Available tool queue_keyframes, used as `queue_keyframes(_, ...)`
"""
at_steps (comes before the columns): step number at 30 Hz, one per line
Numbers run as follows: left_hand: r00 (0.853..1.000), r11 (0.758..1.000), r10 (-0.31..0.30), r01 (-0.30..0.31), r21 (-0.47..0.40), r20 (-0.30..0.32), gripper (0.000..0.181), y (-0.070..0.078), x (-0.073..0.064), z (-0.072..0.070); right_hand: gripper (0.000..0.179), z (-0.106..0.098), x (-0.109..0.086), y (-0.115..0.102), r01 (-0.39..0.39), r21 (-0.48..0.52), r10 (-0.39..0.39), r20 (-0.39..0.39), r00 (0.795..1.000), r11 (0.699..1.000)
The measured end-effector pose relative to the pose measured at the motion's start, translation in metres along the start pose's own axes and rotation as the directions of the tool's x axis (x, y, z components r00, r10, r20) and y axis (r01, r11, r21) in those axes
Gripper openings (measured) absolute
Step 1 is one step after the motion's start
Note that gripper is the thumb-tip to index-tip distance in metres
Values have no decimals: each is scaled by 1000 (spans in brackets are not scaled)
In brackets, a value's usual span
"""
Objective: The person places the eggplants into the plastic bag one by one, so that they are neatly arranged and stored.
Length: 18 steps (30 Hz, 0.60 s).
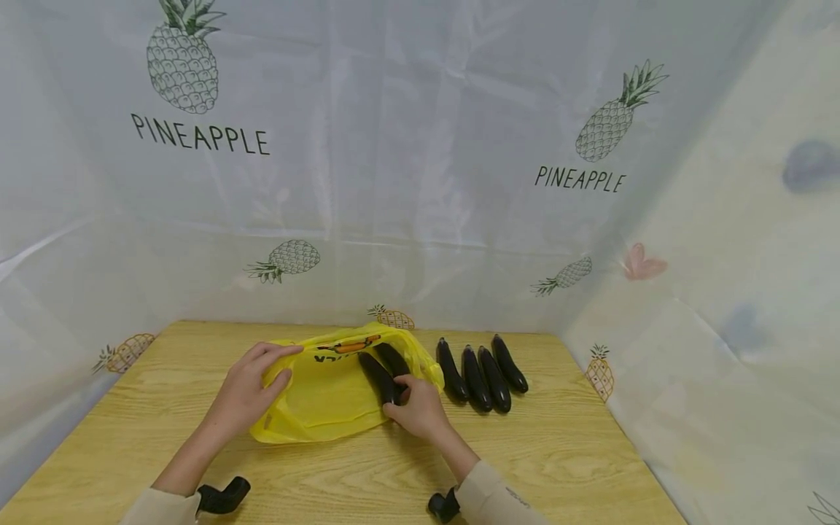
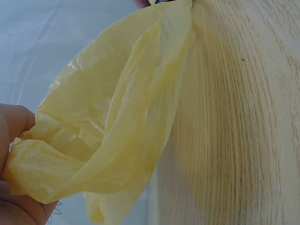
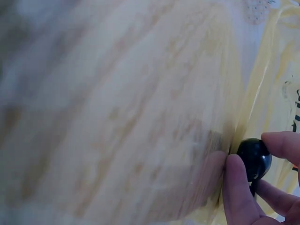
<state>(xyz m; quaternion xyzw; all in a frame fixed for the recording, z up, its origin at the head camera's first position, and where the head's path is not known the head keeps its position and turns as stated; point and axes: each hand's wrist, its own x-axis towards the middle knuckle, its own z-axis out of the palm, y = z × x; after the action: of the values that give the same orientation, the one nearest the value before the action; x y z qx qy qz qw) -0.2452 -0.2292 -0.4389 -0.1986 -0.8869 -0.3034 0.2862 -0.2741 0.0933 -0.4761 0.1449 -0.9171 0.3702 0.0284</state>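
A yellow plastic bag [image 1: 321, 405] lies on its side on the table, its mouth spread wide. My left hand [image 1: 252, 383] holds the bag's left edge. The left wrist view shows that hand's fingers [image 2: 16, 123] pinching the crumpled yellow film. At the bag's right side, my right hand [image 1: 420, 408] grips the rounded end of a glossy black eggplant [image 1: 377, 375], which reaches into the bag's mouth. Beside it in the bag is a second eggplant [image 1: 392, 359], partly hidden by the hand. In the right wrist view, thumb and fingers surround the gripped eggplant's end [image 3: 255, 158].
Several more eggplants [image 1: 477, 379] lie side by side on the wooden table [image 1: 558, 452], just right of the bag. A pineapple-printed sheet [image 1: 420, 182] hangs behind the table, and another sheet [image 1: 741, 328] hangs at the right. Black wrist mounts [image 1: 223, 496] stick out by both sleeves.
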Motion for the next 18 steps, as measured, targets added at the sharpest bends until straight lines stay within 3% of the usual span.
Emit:
queue_keyframes(9, 1000, 1000, -3, 3, -18, 6, 45, 1, 0, 0, 57, 2, -1, -7, -51, 81, 52, -4, 999, 995)
queue_keyframes(18, 1000, 1000, -11, 11, -20, 11, 45, 2, 0, -1, 52, 6, 5, -7, -66, 54, 67, -21, 997, 996)
